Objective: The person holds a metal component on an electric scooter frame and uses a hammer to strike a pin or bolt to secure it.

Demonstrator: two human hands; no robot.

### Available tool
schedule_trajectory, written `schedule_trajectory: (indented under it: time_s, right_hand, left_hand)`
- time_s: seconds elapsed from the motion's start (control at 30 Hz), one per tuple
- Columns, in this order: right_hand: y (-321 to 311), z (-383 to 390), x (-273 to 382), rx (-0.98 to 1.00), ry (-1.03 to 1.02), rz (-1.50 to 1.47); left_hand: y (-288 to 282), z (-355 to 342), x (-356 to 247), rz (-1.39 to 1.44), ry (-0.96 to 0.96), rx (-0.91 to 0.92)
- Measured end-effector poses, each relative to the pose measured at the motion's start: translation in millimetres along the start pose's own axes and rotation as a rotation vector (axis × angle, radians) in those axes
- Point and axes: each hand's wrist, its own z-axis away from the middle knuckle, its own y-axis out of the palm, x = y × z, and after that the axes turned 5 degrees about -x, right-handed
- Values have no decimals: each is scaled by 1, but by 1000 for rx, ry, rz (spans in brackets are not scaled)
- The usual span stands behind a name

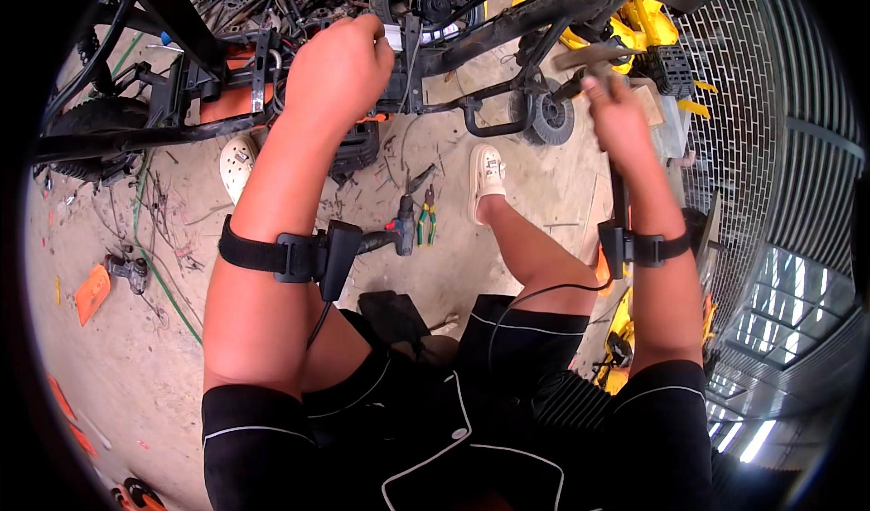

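My left hand [335, 69] is closed in a fist over the black metal vehicle frame [494, 31]. Its fingers curl away from view, so what they hold is hidden. Off to the right, my right hand [620, 121] is wrapped round a hammer [594, 56], raised beside the frame and somewhat blurred. The hammer's head sticks out past the fingers, while a dark length of handle shows alongside my forearm. Below the frame, a black footrest loop [498, 130] hangs between my two hands.
On the floor between my feet lie a cordless drill [405, 226] and green-yellow pliers [427, 216]. A second power tool [129, 273] rests at left near an orange piece [91, 294] and a green cord [149, 248]. A wheel [553, 117] and yellow parts [648, 24] stand at right.
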Motion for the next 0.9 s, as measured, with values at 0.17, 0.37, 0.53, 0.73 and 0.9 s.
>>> schedule_trajectory:
  time_s: [0.17,0.37,0.53,0.73,0.9]
  right_hand:
    - [-2,10,-4,-270,-65,-70]
    - [37,29,-10,34,-55,129]
    - [23,13,-7,93,-150,78]
    - [-12,2,-2,-127,-61,-55]
    - [50,27,-25,-124,-108,128]
  left_hand:
    - [7,4,5,-4,78,-94]
    - [12,1,-4,-17,39,14]
    - [15,1,-10,6,39,37]
    - [15,4,-8,2,56,34]
    - [20,6,-7,36,87,9]
